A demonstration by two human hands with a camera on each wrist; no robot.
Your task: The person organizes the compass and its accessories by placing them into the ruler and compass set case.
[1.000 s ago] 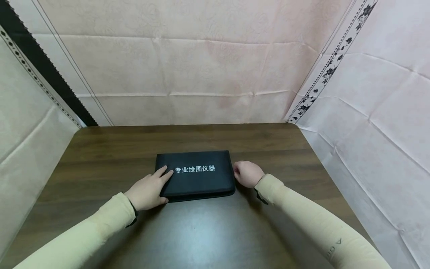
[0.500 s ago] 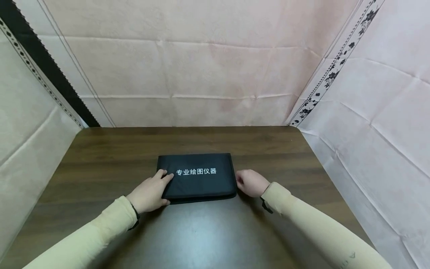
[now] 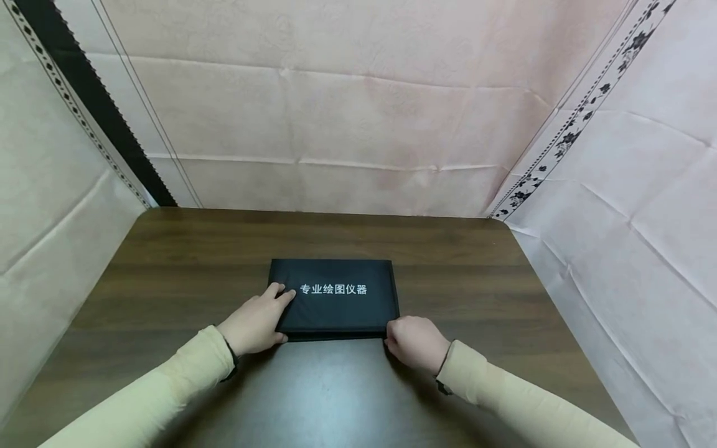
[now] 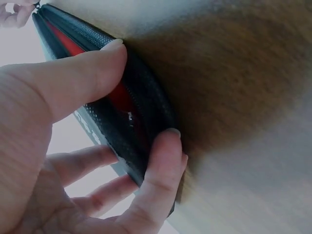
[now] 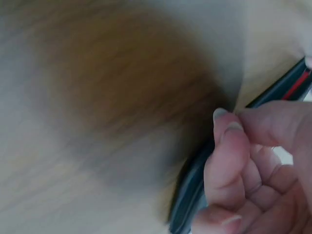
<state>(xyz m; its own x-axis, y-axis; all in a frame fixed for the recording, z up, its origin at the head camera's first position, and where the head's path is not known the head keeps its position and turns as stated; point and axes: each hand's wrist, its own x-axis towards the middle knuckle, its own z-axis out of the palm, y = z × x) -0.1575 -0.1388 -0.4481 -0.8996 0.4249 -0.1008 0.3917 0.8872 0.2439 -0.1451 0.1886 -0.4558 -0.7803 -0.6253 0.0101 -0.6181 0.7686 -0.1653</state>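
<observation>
A black zip case [image 3: 336, 311] with white lettering lies flat on the table. My left hand [image 3: 254, 322] grips its left end, with fingers spread over the cover and thumb at the front edge. In the left wrist view the zip stands apart there, and a red lining [image 4: 73, 46] shows between the two edges. At the case's front right corner my right hand [image 3: 416, 343] pinches the zipper pull [image 4: 37, 6] between thumb and forefinger. The right wrist view shows these fingertips pressed together right at the case edge [image 5: 190, 180], with the pull hidden by them.
The case rests on a brown wood-grain table [image 3: 224, 242]. Pale cloth [image 3: 358, 124] hangs behind the far edge, and more white cloth [image 3: 633, 249] closes off the right and left sides.
My right hand has moved from the case's right side round to its front right corner. The left hand keeps its hold on the left end. The head view has shifted slightly.
</observation>
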